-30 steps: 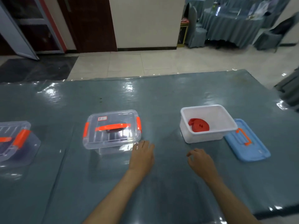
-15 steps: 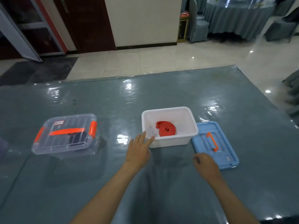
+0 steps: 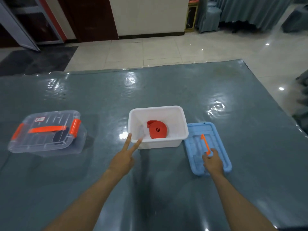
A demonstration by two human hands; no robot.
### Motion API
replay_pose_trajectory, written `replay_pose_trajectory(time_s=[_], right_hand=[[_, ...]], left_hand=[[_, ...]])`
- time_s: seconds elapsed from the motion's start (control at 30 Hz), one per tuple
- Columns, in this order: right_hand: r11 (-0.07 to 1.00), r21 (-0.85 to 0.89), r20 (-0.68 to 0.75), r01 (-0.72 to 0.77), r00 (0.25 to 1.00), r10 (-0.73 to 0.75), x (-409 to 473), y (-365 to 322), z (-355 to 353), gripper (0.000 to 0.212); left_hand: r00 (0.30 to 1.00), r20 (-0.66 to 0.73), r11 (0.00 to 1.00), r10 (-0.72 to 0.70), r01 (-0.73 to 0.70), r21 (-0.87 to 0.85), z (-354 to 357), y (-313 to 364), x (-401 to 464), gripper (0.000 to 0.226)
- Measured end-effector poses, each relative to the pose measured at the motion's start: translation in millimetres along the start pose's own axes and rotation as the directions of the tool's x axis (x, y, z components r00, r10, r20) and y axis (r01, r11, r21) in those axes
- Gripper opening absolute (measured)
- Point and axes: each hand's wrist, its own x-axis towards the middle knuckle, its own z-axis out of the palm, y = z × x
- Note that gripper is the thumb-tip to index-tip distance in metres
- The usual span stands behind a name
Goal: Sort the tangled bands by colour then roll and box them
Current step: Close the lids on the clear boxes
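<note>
A red rolled band (image 3: 158, 130) lies in the open white box (image 3: 184, 125) at the table's middle. My left hand (image 3: 123, 158) reaches to the box's near-left corner, with two straight fingers touching its rim and the other fingers folded. The blue lid (image 3: 218, 137) lies flat just right of the box. My right hand (image 3: 213, 161) rests on the lid's near part, thumb and forefinger pinching the near end of its orange handle (image 3: 204, 142).
A clear lidded box (image 3: 46, 132) with orange clips and handle stands at the left, with a dark band (image 3: 60, 136) inside. The grey-blue table (image 3: 150, 90) has a glossy cover. Tiled floor and draped chairs lie beyond the far edge.
The view has swung right, so the boxes sit further left in view. My left hand came up to the white box's corner. My right hand moved onto the blue lid and reached its handle.
</note>
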Motion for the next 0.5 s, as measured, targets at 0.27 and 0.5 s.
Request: replay_pose_trajectory(time_s=[0.27, 0.5], right_hand=[[1.000, -0.003, -0.181, -0.019, 0.983, 0.018, 27.7, -9.6, -6.2, 0.028], [0.928, 0.257, -0.272, 0.270, 0.942, -0.198, 35.6, -64.0, -34.1, 0.024]], left_hand=[[1.000, 0.009, 0.999, 0.000, -0.001, 0.041, 5.0, -2.5, 1.4, 0.112], [1.000, 0.007, 0.999, 0.027, -0.027, 0.018, 7.9, -6.8, 1.7, 0.108]])
